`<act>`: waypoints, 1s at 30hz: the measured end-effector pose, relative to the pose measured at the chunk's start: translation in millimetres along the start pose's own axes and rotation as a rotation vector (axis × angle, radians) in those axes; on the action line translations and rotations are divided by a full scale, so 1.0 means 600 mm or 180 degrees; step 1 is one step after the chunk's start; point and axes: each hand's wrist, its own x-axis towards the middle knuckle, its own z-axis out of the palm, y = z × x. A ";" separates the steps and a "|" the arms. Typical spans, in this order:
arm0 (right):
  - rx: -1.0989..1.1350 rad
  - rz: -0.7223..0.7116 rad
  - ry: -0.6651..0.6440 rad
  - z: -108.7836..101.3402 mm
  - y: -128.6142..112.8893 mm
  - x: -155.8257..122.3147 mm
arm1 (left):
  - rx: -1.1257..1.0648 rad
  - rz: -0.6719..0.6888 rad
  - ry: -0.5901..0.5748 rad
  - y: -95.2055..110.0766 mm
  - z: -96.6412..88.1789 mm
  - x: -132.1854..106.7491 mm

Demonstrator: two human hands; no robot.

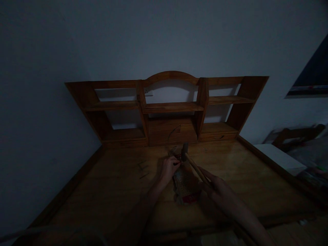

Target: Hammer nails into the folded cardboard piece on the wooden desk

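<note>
My right hand point(215, 186) is wrapped round the wooden handle of a hammer point(196, 166). The hammer's dark head points away from me, just above a worn, flat piece point(188, 179) that has a speckled brown face and a red strip at its near end. My left hand point(170, 167) rests at the far left edge of that piece, thumb and forefinger pinched close beside the hammer head. Whatever is between those fingertips is too small and dark to make out. Left of this hand, several thin dark pieces like nails point(143, 169) lie on the wooden desk point(115, 191).
A wooden shelf unit point(173, 108) with open compartments stands along the desk's back edge, against the wall point(164, 37). Raised side edges border the desk. To the right are a white surface point(278, 157) and a wooden chair back point(297, 135). The light is dim.
</note>
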 end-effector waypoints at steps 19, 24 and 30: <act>-0.0107 0.0012 -0.0022 0.002 -0.004 0.000 | -0.0028 0.0043 0.0036 -0.008 0.002 0.001; -0.0093 0.0048 -0.0016 0.002 -0.002 -0.002 | -0.0167 0.0094 0.0123 -0.019 0.011 0.001; -0.0182 0.0133 -0.0021 0.001 -0.002 -0.004 | -0.0066 0.0016 0.0022 -0.011 0.005 0.001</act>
